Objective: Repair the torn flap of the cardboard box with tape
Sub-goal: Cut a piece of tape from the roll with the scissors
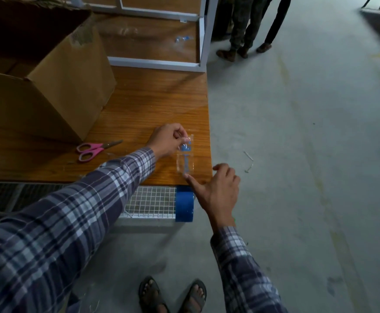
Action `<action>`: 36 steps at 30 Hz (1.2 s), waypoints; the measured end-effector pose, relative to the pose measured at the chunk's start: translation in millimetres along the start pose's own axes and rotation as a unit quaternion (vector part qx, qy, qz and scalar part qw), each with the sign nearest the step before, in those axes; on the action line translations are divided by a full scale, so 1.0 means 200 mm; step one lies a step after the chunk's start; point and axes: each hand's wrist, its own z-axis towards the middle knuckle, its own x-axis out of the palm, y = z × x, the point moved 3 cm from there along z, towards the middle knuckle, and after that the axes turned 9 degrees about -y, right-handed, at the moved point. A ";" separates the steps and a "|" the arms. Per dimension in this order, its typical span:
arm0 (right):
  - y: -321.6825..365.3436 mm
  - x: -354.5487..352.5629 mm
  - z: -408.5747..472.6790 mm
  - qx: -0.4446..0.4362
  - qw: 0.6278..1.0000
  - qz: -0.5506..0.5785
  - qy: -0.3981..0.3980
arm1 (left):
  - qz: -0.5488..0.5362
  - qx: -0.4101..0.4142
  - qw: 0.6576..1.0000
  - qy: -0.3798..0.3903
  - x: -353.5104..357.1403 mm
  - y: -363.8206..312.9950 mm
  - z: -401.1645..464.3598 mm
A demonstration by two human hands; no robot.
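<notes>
clear tape strip [185, 159]: left hand [167, 140] pinches far end, right hand [218, 190] thumb steadies near end, fingers loose, stretched flat, likely to stop sticking; box [49, 86] awaits.

A wooden table [153, 105] with an orange-brown grain carries the things, its right edge running alongside the grey concrete floor [297, 154]. On its left part stands a big open cardboard box [55, 86], one corner turned toward the viewer. Just in front of that corner lie pink-handled scissors [94, 149], blades pointing right. At the far end of the top sits a white metal frame [162, 62]. Scraps of tape litter the floor beside the table.
</notes>
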 end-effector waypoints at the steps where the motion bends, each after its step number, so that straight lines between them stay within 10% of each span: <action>1: 0.02 0.03 0.02 -0.002 0.999 -0.010 0.035 | 0.000 0.000 1.000 -0.005 0.00 0.00 0.00; 13: -0.13 0.16 0.23 0.162 0.963 0.072 0.205 | 0.000 0.017 1.000 -0.017 0.00 0.04 -0.02; 21: 0.13 0.23 0.42 -0.042 0.968 0.149 0.199 | 0.021 0.042 0.999 -0.014 -0.01 0.00 -0.03; 29: 0.15 0.41 0.58 0.031 0.930 0.269 0.248 | 0.183 0.136 0.973 -0.019 -0.08 -0.01 0.04; 36: 0.19 0.32 0.52 0.100 0.891 0.343 0.281 | 0.139 0.061 0.978 -0.141 -0.31 0.10 0.12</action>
